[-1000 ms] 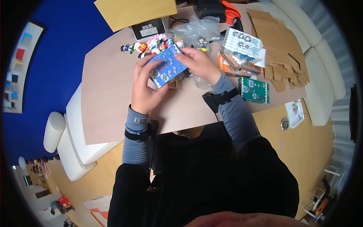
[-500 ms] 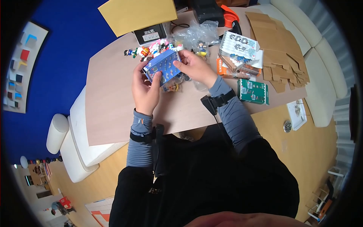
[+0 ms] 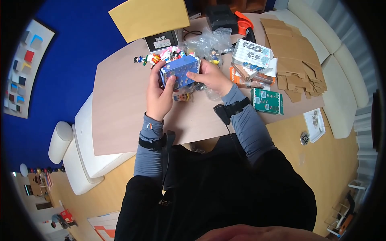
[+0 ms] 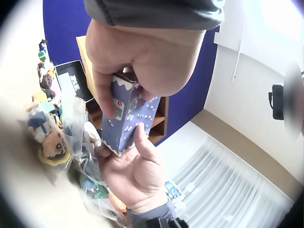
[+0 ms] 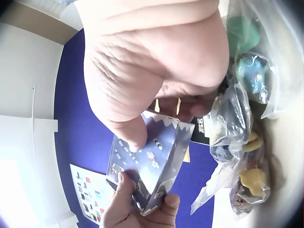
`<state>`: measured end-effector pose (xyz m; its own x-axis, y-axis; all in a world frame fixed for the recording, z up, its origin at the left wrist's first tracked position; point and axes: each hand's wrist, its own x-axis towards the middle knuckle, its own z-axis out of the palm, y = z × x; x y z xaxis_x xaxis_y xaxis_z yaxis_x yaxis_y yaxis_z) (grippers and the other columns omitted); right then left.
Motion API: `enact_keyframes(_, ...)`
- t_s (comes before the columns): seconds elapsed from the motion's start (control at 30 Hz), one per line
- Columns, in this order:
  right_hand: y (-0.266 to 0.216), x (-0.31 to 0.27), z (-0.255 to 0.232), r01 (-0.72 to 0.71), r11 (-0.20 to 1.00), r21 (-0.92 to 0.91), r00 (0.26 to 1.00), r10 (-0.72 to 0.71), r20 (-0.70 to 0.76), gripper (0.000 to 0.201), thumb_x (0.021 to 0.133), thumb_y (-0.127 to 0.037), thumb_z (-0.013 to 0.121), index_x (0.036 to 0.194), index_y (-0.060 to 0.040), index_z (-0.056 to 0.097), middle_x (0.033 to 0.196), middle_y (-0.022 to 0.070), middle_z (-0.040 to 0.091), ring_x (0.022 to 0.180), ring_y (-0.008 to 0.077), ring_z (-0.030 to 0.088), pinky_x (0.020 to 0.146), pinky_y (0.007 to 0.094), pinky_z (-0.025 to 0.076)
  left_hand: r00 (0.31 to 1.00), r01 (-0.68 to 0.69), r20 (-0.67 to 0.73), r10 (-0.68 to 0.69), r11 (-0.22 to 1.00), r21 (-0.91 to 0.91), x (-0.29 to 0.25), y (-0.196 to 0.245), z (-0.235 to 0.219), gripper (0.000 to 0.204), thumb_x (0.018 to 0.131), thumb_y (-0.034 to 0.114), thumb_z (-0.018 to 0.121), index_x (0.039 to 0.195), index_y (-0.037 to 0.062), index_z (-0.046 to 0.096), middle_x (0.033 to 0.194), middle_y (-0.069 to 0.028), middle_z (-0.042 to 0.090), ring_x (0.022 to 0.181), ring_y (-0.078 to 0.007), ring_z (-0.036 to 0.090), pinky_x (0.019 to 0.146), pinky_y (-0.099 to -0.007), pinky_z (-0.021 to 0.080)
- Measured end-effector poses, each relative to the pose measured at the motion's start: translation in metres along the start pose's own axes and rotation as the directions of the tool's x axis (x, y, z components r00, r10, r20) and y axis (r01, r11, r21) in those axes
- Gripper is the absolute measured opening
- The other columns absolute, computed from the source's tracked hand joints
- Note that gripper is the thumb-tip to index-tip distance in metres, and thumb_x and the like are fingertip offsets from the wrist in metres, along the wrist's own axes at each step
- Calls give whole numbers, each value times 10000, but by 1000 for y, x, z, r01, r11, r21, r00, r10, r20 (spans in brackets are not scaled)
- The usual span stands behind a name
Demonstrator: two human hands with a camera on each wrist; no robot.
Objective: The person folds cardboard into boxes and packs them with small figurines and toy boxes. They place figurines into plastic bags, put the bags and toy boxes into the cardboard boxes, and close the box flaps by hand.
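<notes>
A blue printed box (image 3: 183, 70) with white scalloped edges is held above the table, tilted, between both hands. At its left end the left hand (image 3: 158, 96) grips it, thumb on the printed face. The right hand (image 3: 215, 78) pinches the other end, thumb on that same face. In the left wrist view the box (image 4: 128, 116) spans from the left hand (image 4: 142, 59) to the right hand (image 4: 135, 178). The right wrist view shows the box (image 5: 152, 152) below the right hand (image 5: 152, 66), with the left hand (image 5: 126, 209) at its lower end.
Small figures (image 3: 155, 59) and clear plastic bags (image 3: 205, 42) lie behind the hands. To the right are stacked boxes (image 3: 251, 54), a green box (image 3: 266, 101) and flattened cardboard (image 3: 297, 60). A black box (image 3: 163, 41) stands at the back beneath a yellow sheet (image 3: 148, 18).
The box has turned in the hands and moved slightly right, now showing its long side edge as well. The left thumb has shifted onto the printed face.
</notes>
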<state>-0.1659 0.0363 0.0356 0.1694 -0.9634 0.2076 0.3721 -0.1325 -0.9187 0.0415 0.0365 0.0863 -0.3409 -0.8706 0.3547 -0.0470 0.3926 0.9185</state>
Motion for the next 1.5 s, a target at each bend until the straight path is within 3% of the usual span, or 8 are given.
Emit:
enact_keyframes(0.3,-6,1,-6,84,990,115,987,-67,-147,245,908,10,727,1077,-86,577,1060,10,645,983,93,611,902,252,495,996,82,-37,-86,992,-92,6,-5,-6,471,1043,108,584,1476,55,406,1227,-99,601,1002,-126,632,753,-284,593)
enact_keyframes(0.43,2,9,-11,167,968,186,974,-133,-183,246,950,-109,717,1159,-51,601,1083,41,664,1037,111,631,905,277,520,989,-3,-144,-15,992,-124,16,-5,-6,498,1036,117,603,1475,7,396,1175,-92,602,984,-107,622,848,-262,539)
enact_keyframes(0.7,-13,9,-3,32,814,580,987,67,-148,620,1095,-538,298,1451,-47,429,1390,150,557,1274,282,564,1071,473,461,969,-230,-10,248,913,338,54,40,9,491,981,109,676,1437,50,505,1137,-142,666,998,-173,654,880,-290,532)
enact_keyframes(0.8,-17,9,-1,10,799,602,996,47,-79,688,1083,-590,245,1463,-46,428,1397,142,566,1267,281,574,1039,477,487,926,-378,230,300,750,543,70,61,17,455,918,136,719,1347,69,582,1193,-209,673,1049,-333,681,923,-364,529)
enact_keyframes(1.1,-10,14,-7,23,811,585,972,120,-204,706,1061,-606,330,1399,-8,494,1282,143,650,1144,275,653,942,456,547,945,-325,168,282,727,604,91,75,13,426,922,101,704,1328,30,594,1150,-172,680,1044,-251,680,883,-335,542)
enact_keyframes(1.27,-11,12,-5,15,824,567,974,116,-194,659,1052,-598,369,1383,-46,510,1260,123,666,1104,256,669,905,432,557,857,-453,75,510,676,580,87,76,15,401,938,101,689,1326,41,605,1113,-150,665,972,-235,664,846,-328,545)
enact_keyframes(1.4,-14,11,-2,27,798,602,978,105,-182,551,1054,-558,427,1341,-105,552,1228,91,685,1068,220,676,841,385,558,865,-454,139,483,635,625,83,77,14,398,955,112,676,1341,53,601,1136,-133,635,956,-223,657,837,-325,548)
enact_keyframes(1.5,-7,11,-8,34,824,565,984,71,-162,418,1063,-472,491,1289,-134,585,1202,67,696,1034,191,680,791,353,552,765,-433,-162,624,684,587,90,71,5,378,967,123,629,1337,49,596,1082,-164,624,956,-283,617,874,-373,508)
